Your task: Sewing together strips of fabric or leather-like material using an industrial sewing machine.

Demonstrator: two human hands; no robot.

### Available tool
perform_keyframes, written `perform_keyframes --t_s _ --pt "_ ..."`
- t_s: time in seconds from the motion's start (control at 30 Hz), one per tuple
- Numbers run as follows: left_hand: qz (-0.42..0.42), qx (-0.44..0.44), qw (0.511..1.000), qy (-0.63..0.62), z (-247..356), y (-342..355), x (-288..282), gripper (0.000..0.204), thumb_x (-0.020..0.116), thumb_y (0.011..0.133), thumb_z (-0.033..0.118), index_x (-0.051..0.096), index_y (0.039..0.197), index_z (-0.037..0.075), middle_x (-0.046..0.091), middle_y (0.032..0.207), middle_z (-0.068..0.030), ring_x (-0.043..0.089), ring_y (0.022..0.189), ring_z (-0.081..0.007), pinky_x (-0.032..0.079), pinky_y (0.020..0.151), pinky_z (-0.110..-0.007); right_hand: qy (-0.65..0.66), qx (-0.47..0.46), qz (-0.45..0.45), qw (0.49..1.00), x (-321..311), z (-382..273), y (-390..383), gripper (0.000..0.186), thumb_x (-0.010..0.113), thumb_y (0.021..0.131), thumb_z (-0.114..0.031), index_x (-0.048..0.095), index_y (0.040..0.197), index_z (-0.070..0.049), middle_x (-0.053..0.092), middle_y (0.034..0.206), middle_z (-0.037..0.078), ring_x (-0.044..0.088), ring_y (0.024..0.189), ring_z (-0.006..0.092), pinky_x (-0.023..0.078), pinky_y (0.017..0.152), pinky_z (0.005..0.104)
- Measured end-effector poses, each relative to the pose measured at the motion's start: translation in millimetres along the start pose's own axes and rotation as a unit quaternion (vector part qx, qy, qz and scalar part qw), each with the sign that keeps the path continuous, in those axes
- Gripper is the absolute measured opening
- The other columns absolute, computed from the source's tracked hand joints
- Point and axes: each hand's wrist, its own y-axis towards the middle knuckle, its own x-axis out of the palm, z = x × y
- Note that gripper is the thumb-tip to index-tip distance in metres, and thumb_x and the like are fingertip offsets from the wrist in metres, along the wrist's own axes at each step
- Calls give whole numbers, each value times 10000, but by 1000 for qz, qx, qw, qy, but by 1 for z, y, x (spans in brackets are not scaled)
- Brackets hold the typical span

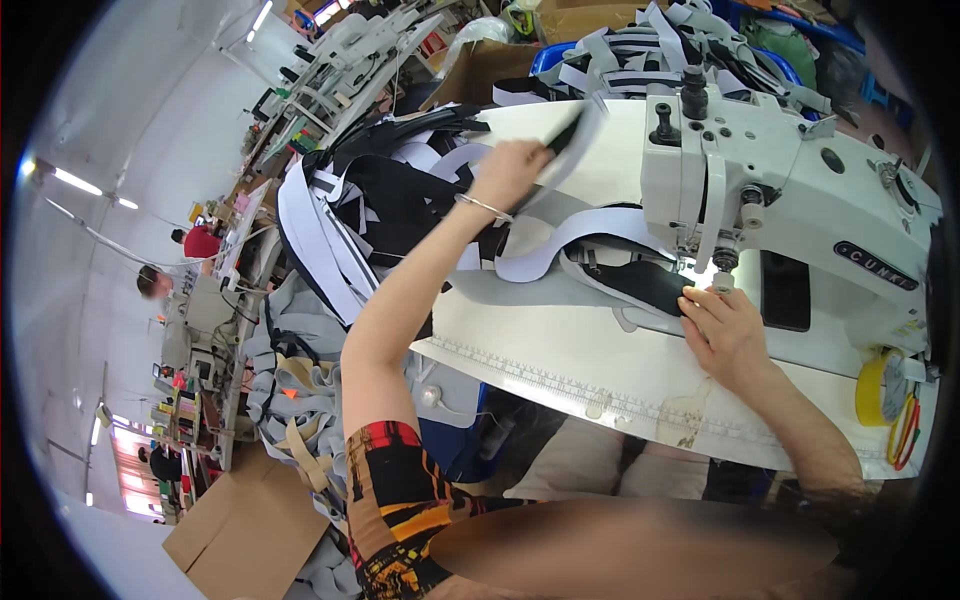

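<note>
My left hand (508,175), raised over the far left of the worktable, is closed on a black and white fabric strip (580,140), its far end blurred by motion. My right hand (728,335) has its fingertips pressed together on the end of a black fabric piece (645,285), just in front of the needle area of a white sewing machine (800,180). A pale band (530,262) curves from beneath the machine's needle area toward the left. Exactly how the right fingertips grip the cloth is partly hidden.
A heap of black and white strips (330,230) lies left of the table. More strips fill a blue bin (548,58) behind. Yellow tape (878,388) and scissors (905,432) sit at the right edge. A cardboard box (250,525) stands lower left; people work farther off.
</note>
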Motion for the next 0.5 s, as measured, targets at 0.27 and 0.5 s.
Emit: perform_keyframes --t_s 0.27,0.5 --pt "379 -99 917 -73 -101 9 -168 326 507 942 218 640 844 -63 631 677 -204 649 576 -307 496 614 -456 6 -15 22 1000 -2 -6 6 242 722 725 -53 698 958 8 672 1052 88 593 893 259 513 776 364" --pt "513 -259 812 -101 -129 -31 -195 408 662 860 318 672 1054 -40 689 899 -255 695 820 -355 537 754 -489 -6 -25 31 999 0 -2 1 231 718 722 -51 701 943 14 673 1047 88 594 909 252 512 778 357"
